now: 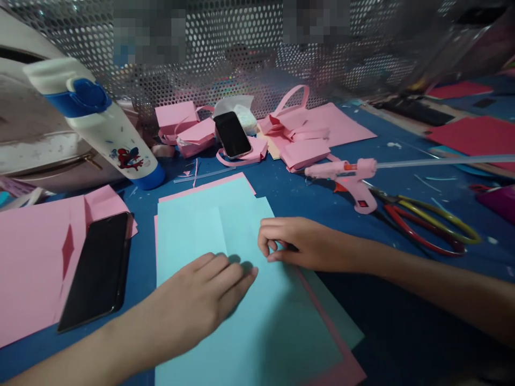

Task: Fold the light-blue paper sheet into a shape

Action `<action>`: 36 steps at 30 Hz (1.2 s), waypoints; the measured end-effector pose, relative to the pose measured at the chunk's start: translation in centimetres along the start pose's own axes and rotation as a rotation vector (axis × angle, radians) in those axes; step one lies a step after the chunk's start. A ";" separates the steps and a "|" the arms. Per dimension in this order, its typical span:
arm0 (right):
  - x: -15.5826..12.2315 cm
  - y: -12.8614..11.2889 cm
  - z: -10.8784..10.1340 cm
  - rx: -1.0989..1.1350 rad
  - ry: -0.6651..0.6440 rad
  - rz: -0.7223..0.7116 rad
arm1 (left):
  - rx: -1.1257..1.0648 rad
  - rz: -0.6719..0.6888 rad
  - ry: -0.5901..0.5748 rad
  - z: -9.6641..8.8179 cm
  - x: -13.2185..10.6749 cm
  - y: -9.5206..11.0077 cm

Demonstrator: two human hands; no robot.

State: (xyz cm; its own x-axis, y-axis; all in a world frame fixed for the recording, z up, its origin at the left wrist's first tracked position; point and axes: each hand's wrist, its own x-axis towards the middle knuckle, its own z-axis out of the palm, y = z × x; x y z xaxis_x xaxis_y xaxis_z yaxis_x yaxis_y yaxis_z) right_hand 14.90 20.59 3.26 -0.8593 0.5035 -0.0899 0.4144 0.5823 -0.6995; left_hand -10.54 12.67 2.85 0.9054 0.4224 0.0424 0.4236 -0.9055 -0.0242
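A light blue paper sheet [249, 321] lies in front of me on a blue table, on top of a pink sheet [341, 364]. Part of the blue sheet is folded over at the upper left [189, 236]. My left hand [201, 300] lies flat on the blue paper, fingers stretched out and together, pressing it. My right hand [293, 244] rests on the paper's right part with its fingers curled in a pinch near the fold; I cannot make out what they hold.
A black phone [96, 268] lies on pink paper [28, 268] at the left. A white and blue bottle [100, 123] lies tilted behind it. A second phone [232, 134] leans among pink paper pieces [306, 134]. A pink glue gun [354, 177] and scissors [426, 225] lie right.
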 end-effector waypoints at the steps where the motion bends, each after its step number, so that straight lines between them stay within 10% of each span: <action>1: 0.0 0.2 0.0 0.035 0.011 -0.005 | -0.032 0.019 -0.026 0.0 0.5 -0.2; 10: 0.1 0.7 1.4 0.345 0.314 0.081 | -0.004 0.069 -0.136 -0.2 4.5 -0.5; 21: -0.1 0.3 1.8 0.101 0.269 0.034 | 0.172 0.017 -0.151 -0.4 6.1 0.4; 36: 0.0 -0.1 1.1 -0.033 0.136 -0.058 | 0.151 -0.167 -0.275 -2.6 -3.3 0.8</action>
State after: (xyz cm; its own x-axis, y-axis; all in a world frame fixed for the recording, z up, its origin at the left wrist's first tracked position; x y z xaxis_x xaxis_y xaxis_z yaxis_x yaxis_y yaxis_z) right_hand 14.51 19.86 2.55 -0.8347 0.5486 0.0481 0.3767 0.6325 -0.6768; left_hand -13.28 10.41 5.27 0.7882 0.5779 -0.2114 0.5474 -0.8154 -0.1883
